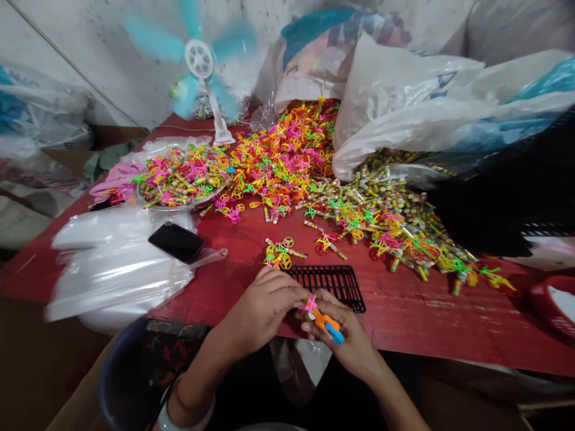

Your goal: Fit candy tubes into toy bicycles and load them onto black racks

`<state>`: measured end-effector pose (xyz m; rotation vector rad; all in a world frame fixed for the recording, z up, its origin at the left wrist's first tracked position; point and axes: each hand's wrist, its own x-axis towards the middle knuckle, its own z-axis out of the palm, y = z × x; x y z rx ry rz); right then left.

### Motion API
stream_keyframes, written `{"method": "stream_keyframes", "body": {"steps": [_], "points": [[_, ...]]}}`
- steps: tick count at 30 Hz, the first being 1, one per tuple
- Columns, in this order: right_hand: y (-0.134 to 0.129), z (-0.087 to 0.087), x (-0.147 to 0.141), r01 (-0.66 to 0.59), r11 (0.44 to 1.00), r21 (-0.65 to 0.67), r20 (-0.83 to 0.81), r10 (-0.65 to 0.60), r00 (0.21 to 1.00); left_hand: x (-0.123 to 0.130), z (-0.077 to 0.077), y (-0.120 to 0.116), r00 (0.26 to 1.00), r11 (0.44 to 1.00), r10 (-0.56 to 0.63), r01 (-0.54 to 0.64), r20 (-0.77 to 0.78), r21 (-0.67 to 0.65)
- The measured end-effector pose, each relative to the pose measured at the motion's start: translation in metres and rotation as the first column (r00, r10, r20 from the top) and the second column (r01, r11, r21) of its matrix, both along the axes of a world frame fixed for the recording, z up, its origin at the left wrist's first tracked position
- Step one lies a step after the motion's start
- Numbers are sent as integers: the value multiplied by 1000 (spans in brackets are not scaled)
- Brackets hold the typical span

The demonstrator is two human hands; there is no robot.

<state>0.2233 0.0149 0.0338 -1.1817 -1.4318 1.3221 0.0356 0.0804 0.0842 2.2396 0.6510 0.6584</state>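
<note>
My right hand (344, 335) is closed around a small orange and blue plastic toy (324, 324), its blue end pointing down toward my wrist. A pink plastic piece (311, 304) sits at the toy's upper end. My left hand (265, 308) meets the right one there, its fingertips pinched at the pink piece; exactly how they grip it is partly hidden. Under and behind both hands lies a black slatted plastic rack (330, 281). Just beyond my left knuckles is a little cluster of yellow and green toy parts with printed tubes (279, 254).
Loose colourful plastic parts (287, 155) heap up at the back, beside many printed tubes (386, 197). A filled tray (184, 200), spinning fan (199, 58), phone (176, 242) and clear bags (121, 269) stand left. A red basket (550, 308) is right; a dark tub (117, 371) sits below.
</note>
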Motion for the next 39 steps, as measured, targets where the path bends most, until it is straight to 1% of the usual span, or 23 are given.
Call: {"method": "stream_keyframes", "body": {"steps": [2, 4, 5, 7, 10, 12, 13, 16, 18, 19, 21, 22, 23, 25, 28, 29, 31, 36, 39], "points": [[0, 0, 1, 32, 999, -20, -21, -33, 999, 2, -2, -1, 1000, 999, -9, 9, 1, -45], [-1, 1, 1, 67, 997, -26, -18, -67, 998, 4, -5, -3, 1000, 997, 14, -15, -14, -80], [-1, 1, 1, 77, 997, -23, -9, -77, 997, 5, -7, -3, 999, 996, 38, -40, -19, -74], [-1, 1, -1, 89, 996, -10, 12, -89, 996, 8, -9, -3, 997, 997, 79, -79, -20, -20], [-2, -3, -9, 103, 992, -66, -15, -104, 994, 11, -13, 0, 994, 994, 102, -100, -34, 55], [-1, -13, -17, 152, 982, -109, -37, -157, 987, 10, -15, 4, 992, 989, 123, -119, -42, 87], [0, -19, -21, 198, 975, -99, -28, -202, 979, 8, -18, 6, 988, 983, 151, -146, -34, 107], [1, -42, -35, 364, 931, 26, 49, -365, 930, -1, -28, 7, 953, 943, 300, -301, 31, 140], [1, -56, -45, 416, 902, 119, 90, -427, 900, -7, -38, 2, 904, 901, 420, -426, 78, 87], [1, -60, -49, 417, 894, 164, 108, -436, 893, -8, -43, -2, 877, 879, 473, -477, 89, 28], [0, -66, -56, 403, 878, 259, 146, -447, 882, -8, -54, -13, 829, 831, 553, -541, 86, -128], [0, -67, -59, 387, 872, 300, 168, -447, 878, -6, -59, -19, 813, 807, 577, -552, 82, -212], [0, -67, -61, 368, 868, 333, 191, -444, 875, -4, -63, -25, 804, 785, 589, -546, 80, -294], [1, -65, -64, 321, 871, 371, 238, -424, 874, 1, -69, -35, 800, 747, 592, -498, 100, -441], [3, -63, -66, 281, 878, 388, 318, -413, 853, 8, -70, -43, 790, 686, 597, -413, 139, -600], [4, -62, -66, 276, 881, 385, 346, -415, 841, 9, -69, -45, 783, 667, 605, -397, 147, -631], [5, -62, -66, 257, 889, 380, 399, -408, 821, 10, -68, -46, 774, 654, 612, -382, 161, -652], [9, -62, -62, 168, 916, 363, 466, -335, 819, 9, -68, -47, 796, 702, 582, -386, 169, -598], [10, -60, -62, 132, 922, 364, 480, -308, 821, 10, -71, -47, 780, 683, 604, -401, 163, -611]]}}
